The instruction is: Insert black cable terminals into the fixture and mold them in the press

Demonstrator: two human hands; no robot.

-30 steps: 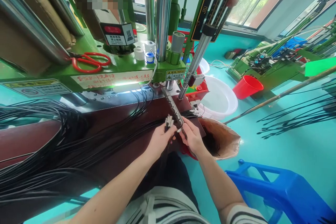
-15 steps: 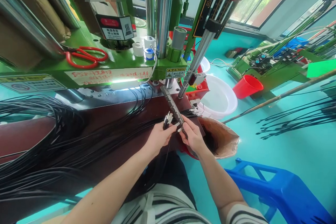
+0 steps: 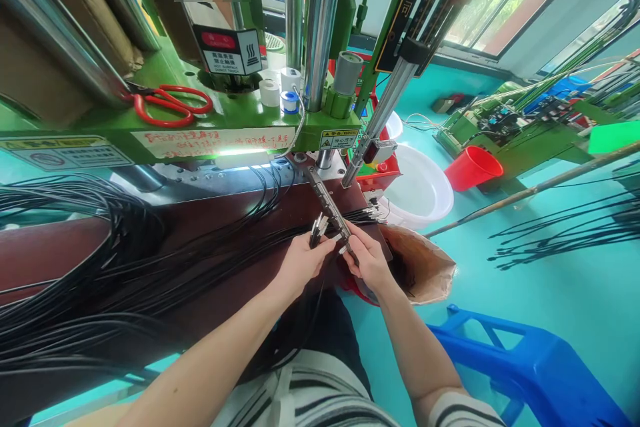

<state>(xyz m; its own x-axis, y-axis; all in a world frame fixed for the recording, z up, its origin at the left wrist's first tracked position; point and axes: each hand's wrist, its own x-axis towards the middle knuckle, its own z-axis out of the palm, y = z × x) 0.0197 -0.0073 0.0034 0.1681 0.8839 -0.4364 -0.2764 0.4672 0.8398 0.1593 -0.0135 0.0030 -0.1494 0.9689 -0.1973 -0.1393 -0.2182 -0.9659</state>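
My left hand (image 3: 304,260) is closed around a small bunch of black cables with silvery connector ends (image 3: 319,227). Its thumb and forefinger reach to the lower end of a long metal bar (image 3: 330,205) with slots along it. Around that same lower end my right hand (image 3: 367,257) is closed, fingers wrapped over it. The bar slants up and left, its far end by the machine's metal plate (image 3: 210,181). Loose black cables (image 3: 235,240) lie across the brown table (image 3: 200,213) beside my left hand. Exactly what my fingertips pinch is too small to make out.
The green press (image 3: 240,110) stands ahead, carrying red-handled scissors (image 3: 170,107) and tape rolls (image 3: 289,102). A paper-lined bin (image 3: 433,267) sits right of my hands. Beyond are a white tub (image 3: 425,190), a red bucket (image 3: 473,167) and a blue stool (image 3: 540,360).
The view has shifted slightly, so the press appears a little further right. Both hands keep their hold at the lower end of the bar.
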